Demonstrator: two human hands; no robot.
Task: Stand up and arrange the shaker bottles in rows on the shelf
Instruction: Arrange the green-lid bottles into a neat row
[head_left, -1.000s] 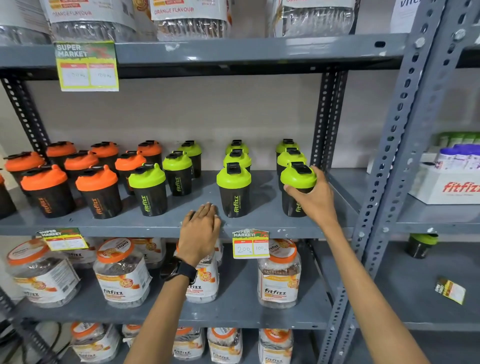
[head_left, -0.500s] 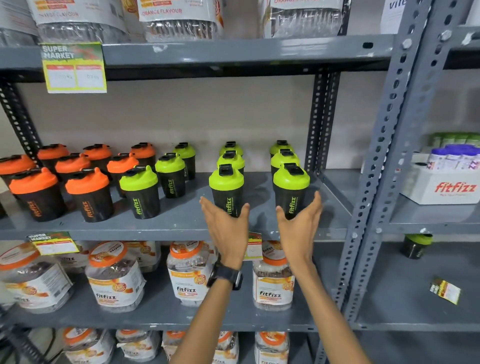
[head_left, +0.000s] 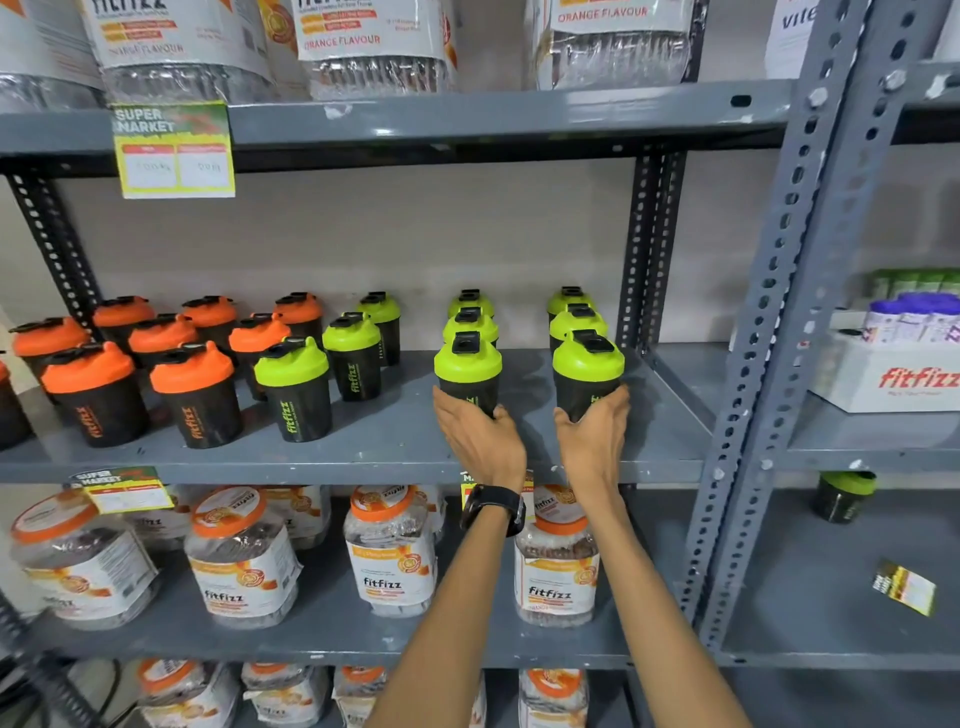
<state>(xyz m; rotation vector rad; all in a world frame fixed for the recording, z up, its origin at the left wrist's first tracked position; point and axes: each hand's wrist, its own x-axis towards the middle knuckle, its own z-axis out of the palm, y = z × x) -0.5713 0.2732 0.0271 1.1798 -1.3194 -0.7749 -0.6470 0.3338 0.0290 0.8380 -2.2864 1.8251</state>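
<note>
cupping two upright green-lidded shaker bottles, the left hand (head_left: 480, 439) wraps the front-left bottle (head_left: 468, 371), the right hand (head_left: 592, 434) the front-right bottle (head_left: 587, 371) on the shelf (head_left: 395, 441).

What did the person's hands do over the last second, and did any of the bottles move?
The left hand rose from the shelf edge to the front green-lidded bottle of the second row from the right. The right hand dropped from the lid of the rightmost front bottle to its base. Each now cups its bottle. The bottles stand in the same rows; the orange-lidded bottles are untouched.
</note>
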